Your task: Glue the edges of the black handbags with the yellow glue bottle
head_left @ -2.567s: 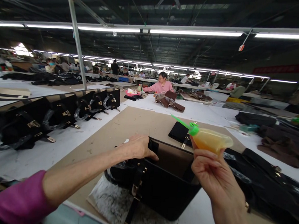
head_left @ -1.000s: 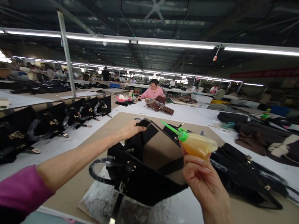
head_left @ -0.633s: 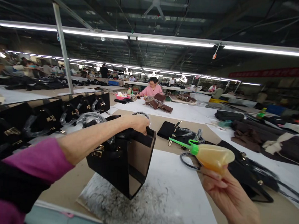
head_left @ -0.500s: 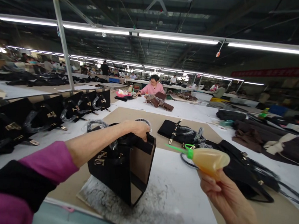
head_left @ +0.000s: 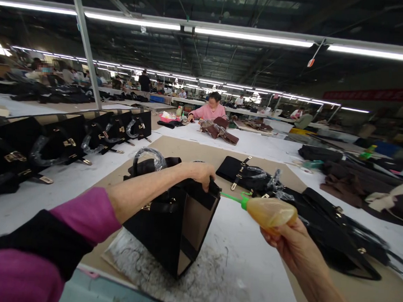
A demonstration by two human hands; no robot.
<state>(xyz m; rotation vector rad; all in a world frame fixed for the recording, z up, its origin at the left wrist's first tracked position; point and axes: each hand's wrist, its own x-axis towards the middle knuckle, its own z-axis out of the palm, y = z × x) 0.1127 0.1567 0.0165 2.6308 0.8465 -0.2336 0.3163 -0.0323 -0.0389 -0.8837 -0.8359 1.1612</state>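
Left hand (head_left: 203,174): curled closed over the upper edge of the black bag (head_left: 153,241), forearm partly hiding it.
Right hand (head_left: 287,231): wrapped round the squeeze bottle (head_left: 271,213), spout (head_left: 244,201) at that edge; contact unclear.
Underneath: stained white sheet (head_left: 228,273).
Right side: bags lying flat (head_left: 340,230).
Left side: row of bags (head_left: 60,140).
Beyond: brown pieces (head_left: 218,130), person in pink (head_left: 211,109).

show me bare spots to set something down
White paper, smudged in places, is bare between the held bag and the right hand; brown board is bare beyond the held bag, left of the flat bag. Crowded: bag row left, black bags right.
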